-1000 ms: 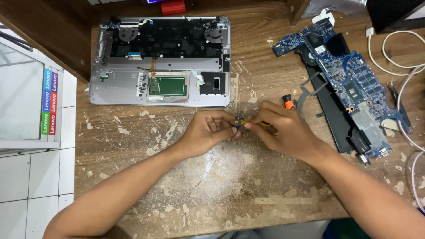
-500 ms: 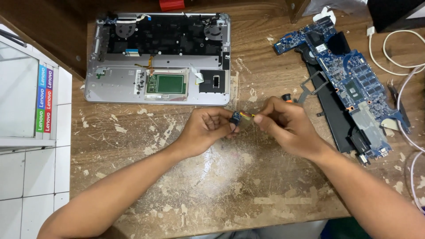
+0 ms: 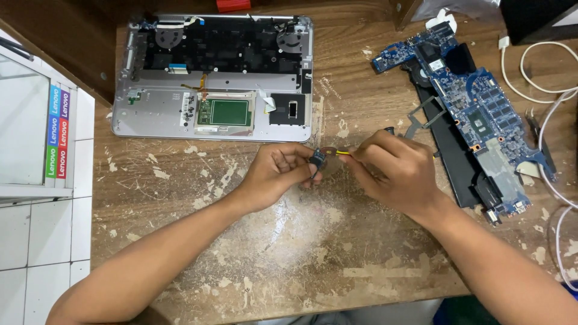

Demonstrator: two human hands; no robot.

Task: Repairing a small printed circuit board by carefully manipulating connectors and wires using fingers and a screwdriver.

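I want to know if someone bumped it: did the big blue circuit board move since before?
No. The blue circuit board lies where it did, slanted on the table to the right of the open laptop base, with the same gap between them.

Opened laptop base [image 3: 217, 78], blue mainboard [image 3: 475, 114], white cables [image 3: 551, 90] on bench.

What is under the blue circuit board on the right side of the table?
A black panel juts out along the blue circuit board's left edge; the rest beneath is covered.
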